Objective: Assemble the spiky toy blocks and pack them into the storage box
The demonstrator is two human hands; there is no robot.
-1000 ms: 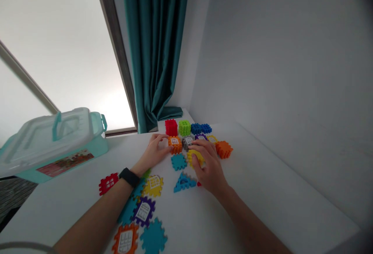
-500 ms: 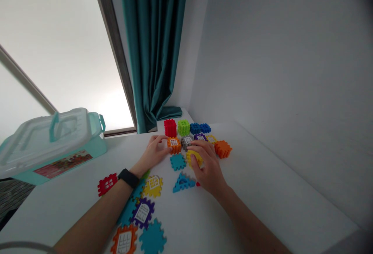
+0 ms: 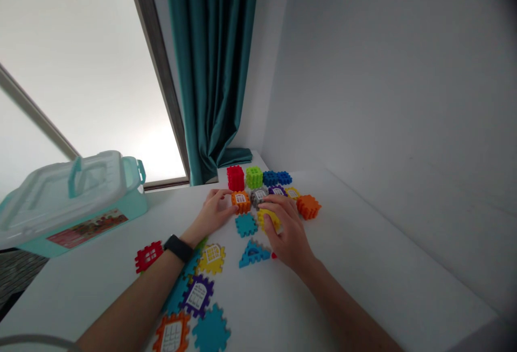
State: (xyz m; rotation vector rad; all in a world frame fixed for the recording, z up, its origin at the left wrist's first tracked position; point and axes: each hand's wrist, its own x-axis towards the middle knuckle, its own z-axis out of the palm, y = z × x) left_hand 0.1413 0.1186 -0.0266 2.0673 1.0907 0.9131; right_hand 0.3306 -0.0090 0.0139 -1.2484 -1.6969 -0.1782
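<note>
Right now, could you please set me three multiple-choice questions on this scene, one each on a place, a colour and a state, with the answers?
1. Which block is nearest the left hand?
A) the lime cube
B) the orange window cube
C) the blue block

2. What colour is the wristband?
A) red
B) teal
C) black

3. What state is the plastic box in?
A) open, with its lid off
B) closed, with its lid on
C) upside down

Answers:
1. B, because the hand lies right beside it.
2. C, because the band shows black on the left wrist.
3. B, because the clear lid sits on the box.
</note>
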